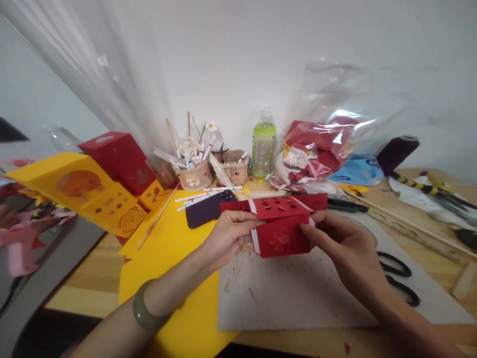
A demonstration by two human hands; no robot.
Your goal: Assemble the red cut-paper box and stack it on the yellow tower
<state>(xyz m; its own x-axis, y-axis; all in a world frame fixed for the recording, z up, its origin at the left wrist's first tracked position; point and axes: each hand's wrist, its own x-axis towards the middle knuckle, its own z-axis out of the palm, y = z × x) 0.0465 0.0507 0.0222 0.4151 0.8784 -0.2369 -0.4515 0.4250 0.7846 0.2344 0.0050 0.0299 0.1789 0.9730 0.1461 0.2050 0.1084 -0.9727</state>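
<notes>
Between my two hands is a folded red paper piece (281, 236) with small cut-out shapes and white strips along its edges. My left hand (233, 233) pinches its left side, a ring on one finger. At the right edge, the thumb and fingers of my right hand (339, 238) close on the red paper. It is held above a white sheet (290, 298). Just behind my left hand lies a dark phone (206, 211). Black scissor handles (400, 281) show to the right of my right wrist.
Yellow card (167, 283) covers the left of the table, with a yellow cut-out box (108, 214) and a red box (119, 159) beyond. Pen baskets (194, 176), a green bottle (264, 144) and a plastic bag (324, 144) stand behind. A pink glue gun (18, 243) is far left.
</notes>
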